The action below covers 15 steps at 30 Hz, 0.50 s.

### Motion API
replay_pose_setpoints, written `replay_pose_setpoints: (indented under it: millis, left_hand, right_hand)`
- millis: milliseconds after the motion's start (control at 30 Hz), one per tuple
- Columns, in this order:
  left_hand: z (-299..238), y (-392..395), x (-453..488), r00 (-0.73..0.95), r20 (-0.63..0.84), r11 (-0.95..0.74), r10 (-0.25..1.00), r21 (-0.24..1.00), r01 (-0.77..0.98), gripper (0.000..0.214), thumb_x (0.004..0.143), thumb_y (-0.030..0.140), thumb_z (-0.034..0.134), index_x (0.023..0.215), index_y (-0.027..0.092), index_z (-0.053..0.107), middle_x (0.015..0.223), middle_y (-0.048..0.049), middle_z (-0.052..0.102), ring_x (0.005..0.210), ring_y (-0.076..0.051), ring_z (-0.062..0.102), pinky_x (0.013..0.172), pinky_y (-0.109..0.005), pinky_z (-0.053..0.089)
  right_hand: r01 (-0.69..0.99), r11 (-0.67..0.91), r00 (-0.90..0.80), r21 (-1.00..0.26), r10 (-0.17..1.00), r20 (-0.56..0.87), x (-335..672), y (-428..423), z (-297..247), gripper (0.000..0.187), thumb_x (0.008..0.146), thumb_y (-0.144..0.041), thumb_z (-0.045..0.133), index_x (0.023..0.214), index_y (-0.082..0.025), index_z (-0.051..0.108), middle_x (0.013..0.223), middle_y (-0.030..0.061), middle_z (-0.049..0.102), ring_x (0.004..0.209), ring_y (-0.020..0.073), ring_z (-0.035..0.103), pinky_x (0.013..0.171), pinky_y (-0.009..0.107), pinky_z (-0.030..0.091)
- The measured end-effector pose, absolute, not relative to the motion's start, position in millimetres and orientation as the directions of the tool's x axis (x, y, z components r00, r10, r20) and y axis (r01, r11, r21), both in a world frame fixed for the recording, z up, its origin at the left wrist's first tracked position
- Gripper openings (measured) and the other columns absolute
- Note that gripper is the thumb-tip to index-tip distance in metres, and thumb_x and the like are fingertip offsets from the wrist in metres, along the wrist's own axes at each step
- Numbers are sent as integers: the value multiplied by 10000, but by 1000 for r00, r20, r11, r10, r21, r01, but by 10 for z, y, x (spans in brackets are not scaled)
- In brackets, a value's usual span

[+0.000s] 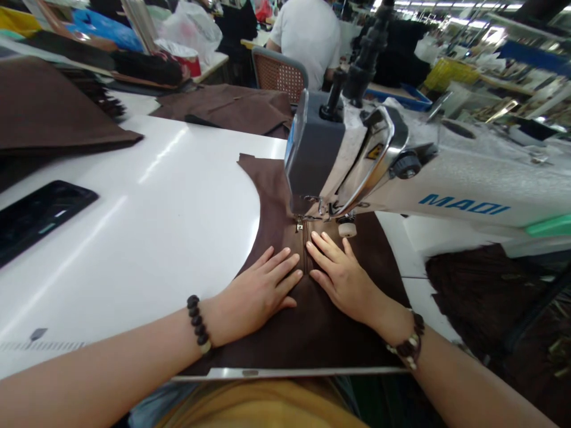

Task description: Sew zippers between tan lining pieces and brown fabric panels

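A dark brown fabric piece (312, 333) lies flat on the white table, passing under the head of a sewing machine (319, 154). A stitched seam or pleat runs down its middle, in line with the presser foot (300, 226). My left hand (263, 285) rests flat on the cloth left of that seam, fingers stretched out. To the seam's right, my right hand (341, 273) presses on the same cloth with its fingers spread, their tips just short of the presser foot and a small white roller (347, 229). Neither hand grasps anything.
A black phone (44, 214) lies on the white table (187, 208) at left. Stacked brown fabric (57, 113) sits behind it, with more brown cloth (227, 110) at the back edge. Dark fabric (482, 297) hangs at right. A person in a white shirt (306, 35) sits beyond.
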State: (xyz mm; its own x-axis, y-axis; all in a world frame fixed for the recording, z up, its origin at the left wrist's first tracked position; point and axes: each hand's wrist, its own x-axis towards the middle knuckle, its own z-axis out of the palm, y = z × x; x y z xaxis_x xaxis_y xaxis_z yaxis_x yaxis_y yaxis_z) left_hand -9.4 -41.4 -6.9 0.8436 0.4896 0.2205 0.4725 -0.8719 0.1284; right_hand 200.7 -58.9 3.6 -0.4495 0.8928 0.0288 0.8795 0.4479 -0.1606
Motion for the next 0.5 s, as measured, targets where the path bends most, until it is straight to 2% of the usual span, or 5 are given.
replay_pose_setpoints:
  millis: [200, 333, 500]
  left_hand:
    - [-69, -255, -96, 854, 222, -883, 470, 106, 458, 400, 882, 383, 492, 1178, 117, 539, 1263, -155, 506, 1211, -308, 430, 997, -496, 369]
    - [-46, -166, -89, 856, 204, -880, 476, 109, 463, 400, 881, 377, 497, 1189, 123, 524, 1273, -153, 495, 1214, -302, 428, 1003, -496, 362]
    - [-30, -47, -74, 861, 191, -882, 472, 116, 458, 389, 887, 363, 488, 1194, 124, 511, 1272, -158, 488, 1219, -298, 419, 1010, -495, 352]
  right_hand:
    - [859, 467, -469, -210, 882, 44, 2052, -425, 21, 449, 926, -272, 364, 1353, -134, 347, 1415, 117, 288, 1320, 227, 233, 1036, 566, 237]
    - [841, 487, -486, -235, 872, 67, 2075, -321, 22, 448, 923, -262, 368, 1342, -103, 360, 1403, 131, 309, 1320, 218, 233, 1046, 527, 254]
    - [842, 473, -470, -259, 879, 76, 2095, -215, 10, 430, 925, -259, 369, 1331, -120, 382, 1351, 141, 389, 1263, 224, 344, 1044, 520, 261]
